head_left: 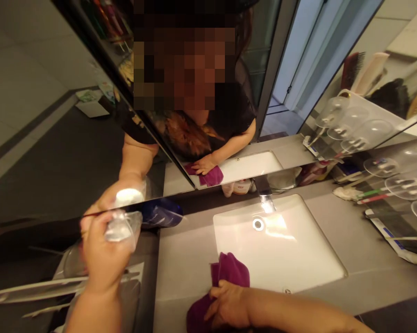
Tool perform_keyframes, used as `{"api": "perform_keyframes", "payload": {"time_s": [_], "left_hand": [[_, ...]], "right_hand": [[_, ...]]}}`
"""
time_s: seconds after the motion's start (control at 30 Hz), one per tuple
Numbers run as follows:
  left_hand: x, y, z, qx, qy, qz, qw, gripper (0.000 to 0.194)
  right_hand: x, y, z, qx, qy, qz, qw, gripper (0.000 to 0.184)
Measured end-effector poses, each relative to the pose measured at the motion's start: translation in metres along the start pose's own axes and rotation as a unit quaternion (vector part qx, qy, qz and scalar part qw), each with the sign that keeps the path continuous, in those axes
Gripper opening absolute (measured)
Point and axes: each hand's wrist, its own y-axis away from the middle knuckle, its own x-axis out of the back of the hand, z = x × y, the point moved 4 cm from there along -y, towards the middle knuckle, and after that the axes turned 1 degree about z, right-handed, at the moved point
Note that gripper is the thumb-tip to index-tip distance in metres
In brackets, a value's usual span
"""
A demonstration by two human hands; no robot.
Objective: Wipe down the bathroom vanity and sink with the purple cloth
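Observation:
At the mirror's lower edge, my left hand (106, 252) is closed around a small clear, shiny container (125, 229); its exact kind is not plain. My right hand (231, 303) rests on a purple cloth (234, 270) with its fingers bent over it. The cloth lies bunched on the grey counter (180, 268), and one part of it hangs over the near left edge of the white sink (281, 254). A dark blue bottle (163, 212) lies just right of my left hand, below the mirror.
A chrome tap (267, 203) stands at the sink's back. Clear cups (406, 185) hang at the right, near toothbrushes (371, 196) and a white tube (395, 240). The mirror (208, 138) reflects the person and the cloth. Clear bins (132, 296) sit at lower left.

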Motion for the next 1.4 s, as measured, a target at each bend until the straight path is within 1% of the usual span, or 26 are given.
{"api": "perform_keyframes", "payload": {"time_s": [0.03,0.07,0.1,0.13,0.2,0.27,0.33,0.37,0.43,0.47,0.53,0.6,0.67,0.73,0.8,0.83,0.87,0.9,0.93,0.97,1.03,1.1,1.2,1.3,1.33,1.4], "left_hand": [[0.004,0.01,0.012,-0.035,-0.004,-0.008,0.999,0.044],[0.001,0.023,0.023,-0.078,0.004,-0.038,0.996,0.037],[-0.008,0.036,0.034,-0.12,0.024,-0.086,0.989,0.033],[-0.022,0.049,0.042,-0.153,0.048,-0.139,0.977,0.034],[-0.064,0.072,0.052,-0.178,0.07,-0.242,0.951,0.045],[-0.114,0.082,0.054,-0.173,0.049,-0.316,0.932,0.048],[-0.167,0.083,0.052,-0.153,-0.02,-0.404,0.902,0.049],[-0.191,0.081,0.05,-0.145,-0.061,-0.435,0.887,0.048],[-0.229,0.072,0.05,-0.143,-0.094,-0.454,0.874,0.049],[-0.244,0.067,0.051,-0.147,-0.101,-0.452,0.874,0.051],[-0.266,0.06,0.052,-0.159,-0.108,-0.441,0.877,0.056],[-0.28,0.058,0.051,-0.17,-0.12,-0.429,0.879,0.061],[-0.286,0.06,0.048,-0.177,-0.129,-0.419,0.881,0.065],[-0.289,0.064,0.046,-0.179,-0.134,-0.408,0.885,0.069],[-0.288,0.067,0.045,-0.183,-0.142,-0.389,0.892,0.072],[-0.287,0.068,0.045,-0.187,-0.148,-0.376,0.895,0.074],[-0.284,0.069,0.046,-0.191,-0.156,-0.36,0.9,0.074],[-0.281,0.07,0.047,-0.194,-0.162,-0.346,0.904,0.074],[-0.277,0.072,0.049,-0.195,-0.168,-0.332,0.907,0.073],[-0.273,0.073,0.051,-0.193,-0.171,-0.323,0.91,0.071],[-0.261,0.078,0.055,-0.184,-0.179,-0.311,0.915,0.067],[-0.247,0.088,0.059,-0.179,-0.189,-0.305,0.916,0.062],[-0.228,0.119,0.064,-0.2,-0.191,-0.317,0.907,0.056],[-0.218,0.168,0.061,-0.208,-0.169,-0.358,0.894,0.053],[-0.216,0.185,0.059,-0.207,-0.156,-0.369,0.893,0.052],[-0.213,0.218,0.052,-0.204,-0.127,-0.385,0.891,0.051]], "right_hand": [[0.004,0.017,0.004,-0.021,-0.041,-0.003,0.999,0.02],[0.01,0.035,0.008,-0.044,-0.088,-0.009,0.995,0.024],[0.018,0.054,0.012,-0.073,-0.133,-0.013,0.988,0.029],[0.028,0.073,0.016,-0.112,-0.167,-0.009,0.98,0.034],[0.05,0.109,0.019,-0.196,-0.214,0.02,0.957,0.046],[0.075,0.141,0.016,-0.275,-0.24,0.062,0.929,0.056],[0.095,0.167,0.008,-0.336,-0.258,0.102,0.9,0.066],[0.102,0.178,0.003,-0.359,-0.265,0.117,0.887,0.069],[0.11,0.195,-0.006,-0.388,-0.278,0.146,0.867,0.072],[0.111,0.203,-0.008,-0.393,-0.287,0.16,0.858,0.072],[0.11,0.22,-0.01,-0.401,-0.31,0.206,0.837,0.071],[0.107,0.24,-0.006,-0.408,-0.338,0.279,0.801,0.069],[0.105,0.263,-0.001,-0.423,-0.377,0.366,0.739,0.064],[0.102,0.288,0.002,-0.451,-0.423,0.439,0.652,0.061],[0.1,0.31,0.003,-0.483,-0.455,0.497,0.559,0.063],[0.1,0.319,0.001,-0.494,-0.464,0.521,0.519,0.064],[0.102,0.329,-0.001,-0.502,-0.467,0.541,0.488,0.066],[0.105,0.337,-0.004,-0.505,-0.466,0.556,0.468,0.067],[0.11,0.346,-0.009,-0.509,-0.46,0.564,0.459,0.068],[0.116,0.355,-0.014,-0.514,-0.451,0.564,0.463,0.068],[0.134,0.375,-0.028,-0.534,-0.417,0.548,0.491,0.065],[0.152,0.397,-0.044,-0.556,-0.376,0.524,0.524,0.057],[0.168,0.43,-0.056,-0.557,-0.366,0.5,0.553,0.044],[0.16,0.456,-0.041,-0.549,-0.4,0.468,0.565,0.041],[0.154,0.465,-0.032,-0.569,-0.377,0.463,0.565,0.042],[0.143,0.482,-0.014,-0.645,-0.241,0.467,0.555,0.044]]}}
